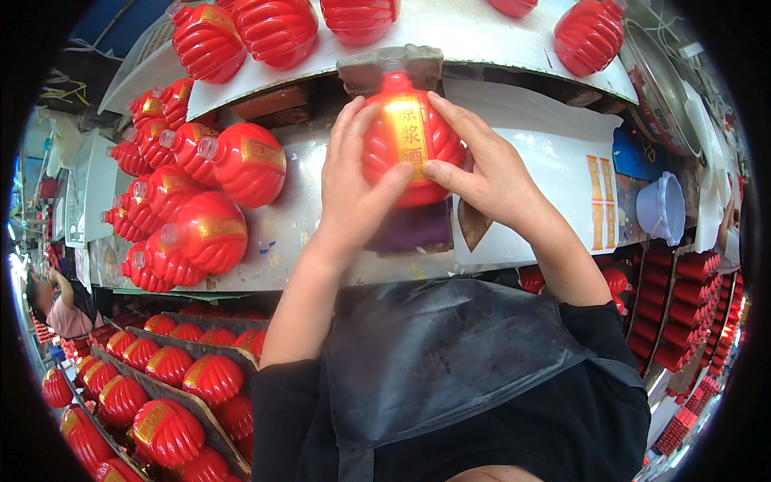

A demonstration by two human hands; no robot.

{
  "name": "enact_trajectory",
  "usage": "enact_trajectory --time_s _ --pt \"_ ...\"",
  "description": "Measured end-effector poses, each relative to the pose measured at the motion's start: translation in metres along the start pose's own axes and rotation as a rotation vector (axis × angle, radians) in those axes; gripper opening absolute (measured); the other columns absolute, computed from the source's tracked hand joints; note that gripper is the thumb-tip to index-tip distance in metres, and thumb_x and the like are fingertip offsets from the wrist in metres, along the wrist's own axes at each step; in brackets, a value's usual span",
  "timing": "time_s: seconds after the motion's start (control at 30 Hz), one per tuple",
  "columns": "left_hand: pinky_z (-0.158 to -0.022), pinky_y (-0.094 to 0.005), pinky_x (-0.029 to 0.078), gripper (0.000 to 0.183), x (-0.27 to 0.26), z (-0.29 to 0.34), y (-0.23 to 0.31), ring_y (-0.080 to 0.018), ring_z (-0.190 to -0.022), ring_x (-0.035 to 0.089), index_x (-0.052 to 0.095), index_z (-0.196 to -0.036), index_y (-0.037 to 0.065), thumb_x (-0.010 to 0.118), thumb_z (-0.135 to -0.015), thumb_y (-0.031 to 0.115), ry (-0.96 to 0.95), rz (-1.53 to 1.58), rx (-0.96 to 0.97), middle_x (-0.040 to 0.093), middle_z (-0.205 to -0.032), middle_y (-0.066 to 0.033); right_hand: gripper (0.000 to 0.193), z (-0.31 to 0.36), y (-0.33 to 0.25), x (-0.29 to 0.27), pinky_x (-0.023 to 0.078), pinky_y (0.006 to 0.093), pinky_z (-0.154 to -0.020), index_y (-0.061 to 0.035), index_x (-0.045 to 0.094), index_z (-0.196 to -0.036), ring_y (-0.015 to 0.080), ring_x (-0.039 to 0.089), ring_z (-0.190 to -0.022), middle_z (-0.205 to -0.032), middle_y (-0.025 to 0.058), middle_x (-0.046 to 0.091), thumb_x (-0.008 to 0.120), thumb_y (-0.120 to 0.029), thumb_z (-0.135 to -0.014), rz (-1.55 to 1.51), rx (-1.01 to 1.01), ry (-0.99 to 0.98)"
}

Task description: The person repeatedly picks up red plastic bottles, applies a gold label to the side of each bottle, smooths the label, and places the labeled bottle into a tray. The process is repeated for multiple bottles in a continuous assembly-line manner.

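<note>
A round red bottle (409, 181) with spiral ribs lies on its side in front of me, its neck pointing away into a notched grey block (351, 71). A shiny gold label with dark characters runs lengthwise along its upper face. My left hand (353, 161) is cupped against the bottle's left side, thumb toward the label. From the right, my right hand (490, 173) clasps it, fingers on the far shoulder and thumb beside the label's near end. Under the bottle shows a dark purple pad (414, 229).
Several labelled red bottles (250, 165) are grouped on the bench's left. More stand on a white raised shelf (474, 36) at the back. A label sheet (601, 201) lies right, near a pale bucket (661, 209). Racks of bottles (169, 434) fill the lower left. Another person (64, 313) is far left.
</note>
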State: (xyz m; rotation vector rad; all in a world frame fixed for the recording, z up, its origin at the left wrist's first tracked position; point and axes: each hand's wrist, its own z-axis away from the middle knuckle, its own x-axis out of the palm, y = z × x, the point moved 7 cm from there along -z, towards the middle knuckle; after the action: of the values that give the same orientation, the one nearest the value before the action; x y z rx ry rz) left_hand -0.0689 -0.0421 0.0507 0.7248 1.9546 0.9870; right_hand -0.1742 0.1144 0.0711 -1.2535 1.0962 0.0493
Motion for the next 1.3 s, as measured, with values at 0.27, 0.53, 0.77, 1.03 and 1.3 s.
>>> enact_trajectory --time_s 0.27,0.53,0.77,1.03,1.3 --pt "-0.124 -0.0405 0.029 0.055 -0.006 0.003 -0.021 -0.0302 -0.15 0.041 0.05 -0.151 -0.001 0.06 -0.1 0.017 0.004 0.439 -0.159 0.045 -0.16 -0.019 0.066 -0.004 0.017 0.002 0.052 0.0329 -0.1 -0.0127 0.038 -0.163 0.0222 0.06 -0.124 -0.151 0.0169 0.053 0.063 -0.024 -0.102 -0.303 0.076 -0.128" --pt "-0.123 -0.0404 0.032 0.059 -0.007 0.002 -0.009 -0.0297 -0.148 0.043 0.054 -0.147 0.0 0.068 -0.094 0.02 0.013 0.223 -0.113 0.045 -0.159 -0.0194 0.073 -0.002 0.007 0.004 0.047 0.0421 -0.11 -0.012 0.043 -0.158 0.0396 0.057 -0.133 -0.15 0.0232 0.053 0.067 -0.039 -0.095 -0.134 -0.011 0.012" --pt "-0.119 -0.04 0.04 0.066 -0.005 0.0 -0.005 -0.0295 -0.144 0.048 0.057 -0.143 0.0 0.08 -0.083 0.016 0.057 0.173 -0.12 0.048 -0.156 -0.0183 0.077 -0.001 -0.002 0.002 0.049 0.0448 -0.108 -0.0112 0.041 -0.158 0.0419 0.058 -0.13 -0.147 0.0244 0.054 0.07 -0.042 -0.093 -0.031 -0.01 0.038" --pt "-0.119 -0.0401 0.039 0.067 -0.006 0.0 -0.005 -0.0291 -0.144 0.048 0.057 -0.143 0.0 0.08 -0.082 0.016 0.054 0.179 -0.127 0.049 -0.155 -0.0175 0.08 -0.001 -0.002 0.002 0.049 0.0454 -0.108 -0.0106 0.042 -0.158 0.0426 0.059 -0.13 -0.147 0.0256 0.054 0.071 -0.042 -0.09 -0.017 -0.016 0.043" --pt "-0.12 -0.0401 0.037 0.063 -0.006 0.0 -0.006 -0.0287 -0.146 0.046 0.058 -0.143 0.0 0.076 -0.085 0.015 0.045 0.201 -0.127 0.048 -0.156 -0.0176 0.077 -0.001 0.001 0.002 0.048 0.0439 -0.109 -0.011 0.042 -0.158 0.0422 0.057 -0.132 -0.149 0.0247 0.053 0.069 -0.041 -0.092 -0.059 -0.022 0.028"
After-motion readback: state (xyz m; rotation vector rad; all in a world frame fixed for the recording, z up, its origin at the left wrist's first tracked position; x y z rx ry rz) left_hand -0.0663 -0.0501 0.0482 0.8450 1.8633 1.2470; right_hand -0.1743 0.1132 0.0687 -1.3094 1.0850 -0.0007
